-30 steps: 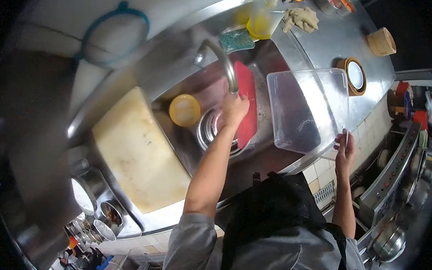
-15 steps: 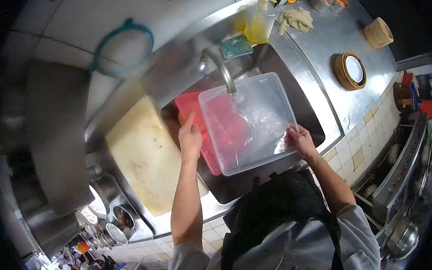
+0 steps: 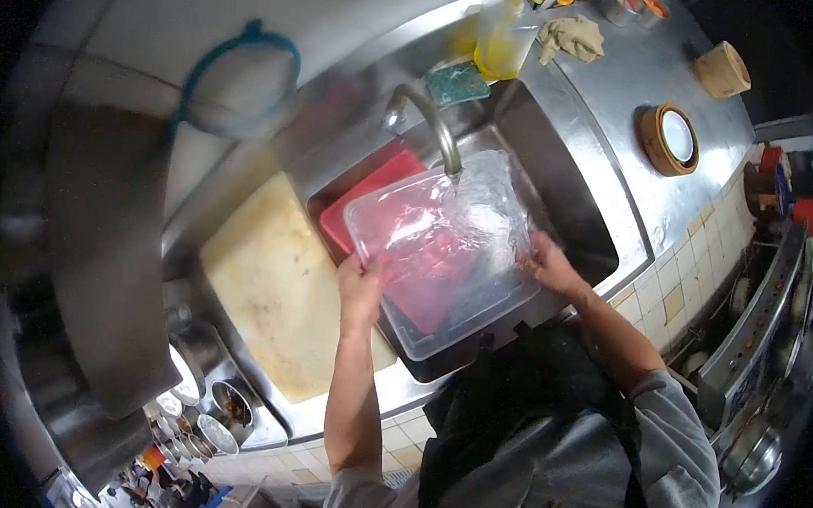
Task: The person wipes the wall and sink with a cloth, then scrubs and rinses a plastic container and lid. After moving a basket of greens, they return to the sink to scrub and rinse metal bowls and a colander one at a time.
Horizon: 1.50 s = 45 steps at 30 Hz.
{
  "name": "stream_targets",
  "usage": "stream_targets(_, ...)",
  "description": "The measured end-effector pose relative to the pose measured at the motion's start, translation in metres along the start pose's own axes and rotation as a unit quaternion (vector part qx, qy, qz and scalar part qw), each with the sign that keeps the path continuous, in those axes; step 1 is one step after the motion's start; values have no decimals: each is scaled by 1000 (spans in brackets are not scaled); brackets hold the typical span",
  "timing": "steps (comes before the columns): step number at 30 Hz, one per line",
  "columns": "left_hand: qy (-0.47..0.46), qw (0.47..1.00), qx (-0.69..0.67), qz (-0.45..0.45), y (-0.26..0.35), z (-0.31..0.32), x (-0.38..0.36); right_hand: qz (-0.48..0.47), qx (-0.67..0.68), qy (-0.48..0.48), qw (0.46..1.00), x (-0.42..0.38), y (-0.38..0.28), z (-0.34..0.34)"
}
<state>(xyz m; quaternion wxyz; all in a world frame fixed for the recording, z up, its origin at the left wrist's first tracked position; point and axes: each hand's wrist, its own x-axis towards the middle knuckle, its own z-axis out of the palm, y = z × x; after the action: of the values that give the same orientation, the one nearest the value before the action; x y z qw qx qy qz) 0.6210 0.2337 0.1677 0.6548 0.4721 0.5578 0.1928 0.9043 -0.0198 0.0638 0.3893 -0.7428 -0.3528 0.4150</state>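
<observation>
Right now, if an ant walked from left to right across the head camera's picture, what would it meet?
Teal ring, left hand, clear plastic tub, right hand, round wooden container, pale wooden cup.

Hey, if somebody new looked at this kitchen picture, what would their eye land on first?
Probably the clear plastic tray, held at opposite sides by the left hand and right hand under the faucet, with shiny water rippling on it. Next might come the flat red piece in the sink, partly seen through the tray. Then the large, stained, yellowish board left of the sink.
</observation>
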Motion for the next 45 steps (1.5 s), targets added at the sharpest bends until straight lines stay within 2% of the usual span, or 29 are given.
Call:
stream_targets(2,6,999,32,26,-6,6,4,-151,-176,86,969,25,-11,-13)
stream_targets(4,-24,987,144,72,6,24,6,-158,-96,135,974,49,-52,-15)
stream_targets(5,-23,987,143,74,8,33,11,-160,-97,135,973,60,-78,-14)
stream_targets(7,-53,950,290,99,10,54,24,-105,39,58,992,80,-128,-3)
stream_targets(9,-74,939,314,117,10,76,38,-166,82,23,982,100,-156,21)
stream_targets(11,-94,927,339,133,15,94,54,-146,-45,17,988,110,-194,31)
stream_targets(12,-148,915,364,96,19,101,63,-146,-47,18,988,112,-208,38)
stream_targets(13,-200,898,387,58,20,108,68,-57,65,-27,996,113,-219,44)
stream_targets(14,-201,899,385,60,19,113,69,32,175,-71,981,116,-226,48)
stream_targets(15,-186,895,383,130,15,117,70,32,173,-71,982,118,-228,50)
stream_targets(16,-171,888,380,196,10,120,71,8,123,-100,987,119,-230,53)
stream_targets(18,-161,872,389,248,3,134,83,-15,71,-128,989,124,-222,58)
stream_targets(20,-166,855,401,283,-1,151,99,-231,-29,-35,972,132,-202,66)
stream_targets(21,-175,846,407,297,-3,159,111,-228,-29,-37,973,131,-199,62)
stream_targets(23,-195,828,416,321,-5,170,132,-143,-42,-23,989,127,-195,40)
stream_targets(25,-222,813,427,327,-4,175,145,-301,-97,24,949,120,-193,-1)
stream_targets(26,-237,806,434,326,3,174,148,-302,-115,28,946,114,-196,-22)
stream_targets(27,-242,801,468,285,24,170,134,-304,-135,34,942,110,-194,-41)
stream_targets(28,-244,801,467,284,53,163,113,-294,-176,45,938,107,-180,-59)
stream_targets(30,-280,813,466,207,103,148,82,-212,-192,66,956,94,-166,-79)
stream_targets(32,-311,795,469,225,101,141,83,-204,-220,64,952,85,-140,-88)
stream_targets(35,-313,823,424,213,99,129,75,-202,-264,49,942,76,-132,-82)
stream_targets(37,-390,819,396,145,101,119,71,-211,-269,40,939,72,-143,-73)
stream_targets(38,-390,818,397,145,89,110,75,-211,-268,41,939,72,-149,-70)
stream_targets(40,-364,868,213,262,55,88,81,-266,-346,14,900,72,-154,-61)
stream_targets(42,-352,881,181,260,44,69,77,-300,-332,17,894,76,-158,-47)
stream_targets(44,-335,894,146,260,41,58,69,-190,-176,-115,959,81,-174,-42)
stream_targets(45,-313,903,135,261,46,55,62,-217,-159,-104,958,84,-176,-40)
